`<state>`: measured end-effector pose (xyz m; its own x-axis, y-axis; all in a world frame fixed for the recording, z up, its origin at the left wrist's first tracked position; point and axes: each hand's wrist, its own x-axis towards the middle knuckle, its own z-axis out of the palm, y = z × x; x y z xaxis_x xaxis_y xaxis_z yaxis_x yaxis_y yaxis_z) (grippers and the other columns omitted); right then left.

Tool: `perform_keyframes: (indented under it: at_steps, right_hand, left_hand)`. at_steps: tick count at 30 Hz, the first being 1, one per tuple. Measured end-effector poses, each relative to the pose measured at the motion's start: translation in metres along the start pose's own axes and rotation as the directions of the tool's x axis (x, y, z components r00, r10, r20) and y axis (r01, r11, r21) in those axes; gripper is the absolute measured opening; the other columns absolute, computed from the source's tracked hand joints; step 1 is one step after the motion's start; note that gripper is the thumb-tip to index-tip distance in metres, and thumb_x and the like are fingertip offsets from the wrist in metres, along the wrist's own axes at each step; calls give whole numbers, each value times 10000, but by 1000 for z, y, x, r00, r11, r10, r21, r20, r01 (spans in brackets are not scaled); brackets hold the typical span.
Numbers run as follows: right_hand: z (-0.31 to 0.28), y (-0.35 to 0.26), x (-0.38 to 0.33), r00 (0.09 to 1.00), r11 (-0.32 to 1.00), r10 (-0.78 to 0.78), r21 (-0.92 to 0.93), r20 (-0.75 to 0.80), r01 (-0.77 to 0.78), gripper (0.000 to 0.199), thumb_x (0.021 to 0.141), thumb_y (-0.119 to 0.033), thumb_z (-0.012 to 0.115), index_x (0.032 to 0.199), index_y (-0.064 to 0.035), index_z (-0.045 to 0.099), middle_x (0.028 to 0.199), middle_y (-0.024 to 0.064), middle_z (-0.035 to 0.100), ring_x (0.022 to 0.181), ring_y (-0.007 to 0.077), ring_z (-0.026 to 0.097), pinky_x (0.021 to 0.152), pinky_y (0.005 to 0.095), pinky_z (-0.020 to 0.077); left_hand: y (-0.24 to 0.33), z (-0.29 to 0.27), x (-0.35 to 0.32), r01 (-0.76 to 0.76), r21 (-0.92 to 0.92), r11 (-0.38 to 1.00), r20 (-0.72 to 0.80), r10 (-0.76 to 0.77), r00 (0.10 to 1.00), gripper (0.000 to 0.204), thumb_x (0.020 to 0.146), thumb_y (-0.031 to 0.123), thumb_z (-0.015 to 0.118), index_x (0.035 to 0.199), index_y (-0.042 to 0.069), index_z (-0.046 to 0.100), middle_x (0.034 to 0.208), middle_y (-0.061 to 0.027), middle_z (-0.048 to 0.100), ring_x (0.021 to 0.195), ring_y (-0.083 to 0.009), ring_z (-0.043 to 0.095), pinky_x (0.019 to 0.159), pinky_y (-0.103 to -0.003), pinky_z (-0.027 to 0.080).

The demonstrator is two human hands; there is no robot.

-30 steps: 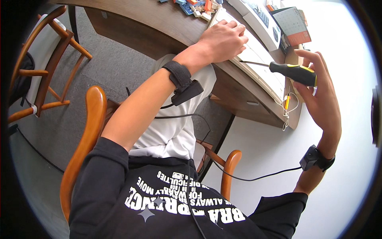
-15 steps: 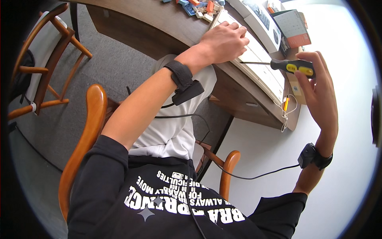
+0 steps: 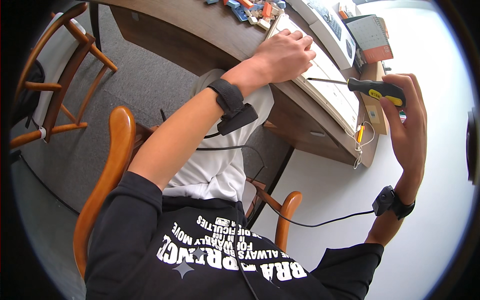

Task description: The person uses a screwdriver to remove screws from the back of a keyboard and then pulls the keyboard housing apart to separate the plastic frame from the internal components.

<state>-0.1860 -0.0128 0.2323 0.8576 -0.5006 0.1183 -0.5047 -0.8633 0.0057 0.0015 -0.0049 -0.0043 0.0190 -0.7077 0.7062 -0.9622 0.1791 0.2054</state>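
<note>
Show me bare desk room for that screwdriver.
Bare wood on the desk lies left of the left hand, below the small blocks. Right of it, the white keyboard, box and notebook crowd the desk.

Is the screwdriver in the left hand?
No, the right hand holds the screwdriver; the left hand rests on the white keyboard.
</note>
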Motion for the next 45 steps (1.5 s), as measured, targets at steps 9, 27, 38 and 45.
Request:
perform_keyframes:
  at_steps: [9, 27, 38, 45]
  right_hand:
    - [3, 3, -6, 989, 999, 37, 43, -146, -31, 238, 929, -17, 624, 1157, -83, 611, 1146, 103, 648, 1025, 252, 695, 848, 345, 590]
    - [35, 19, -8, 947, 952, 178, 290, -268, -97, 233, 930, -61, 668, 1152, -41, 601, 1103, 113, 628, 984, 196, 682, 806, 292, 575]
    - [56, 45, -16, 919, 874, 298, 461, -260, -153, 228, 953, -83, 657, 1169, -40, 599, 959, 88, 613, 832, 122, 635, 700, 228, 511]
    - [73, 71, -28, 868, 755, 437, 621, -235, -212, 203, 979, -105, 621, 1167, -33, 593, 837, 46, 582, 678, 71, 543, 608, 217, 453]
  left_hand:
    - [-3, -8, 1, 107, -226, 968, 53, -97, 994, 158, 866, 170, 611, 984, 79, 664, 1014, -89, 681, 1018, -245, 646, 926, -382, 485]
    - [-1, -9, 2, 72, -286, 956, -18, -81, 997, 117, 876, 196, 674, 884, 86, 635, 921, -42, 661, 955, -253, 633, 888, -407, 480]
    - [-1, -16, 5, 91, -264, 960, 32, -85, 996, 96, 868, 166, 669, 895, 80, 637, 948, -39, 657, 973, -253, 629, 902, -399, 491]
    - [0, -17, 7, 128, -308, 943, 25, -126, 992, 171, 854, 127, 663, 1022, 89, 661, 1025, -42, 684, 1028, -249, 635, 916, -393, 496]
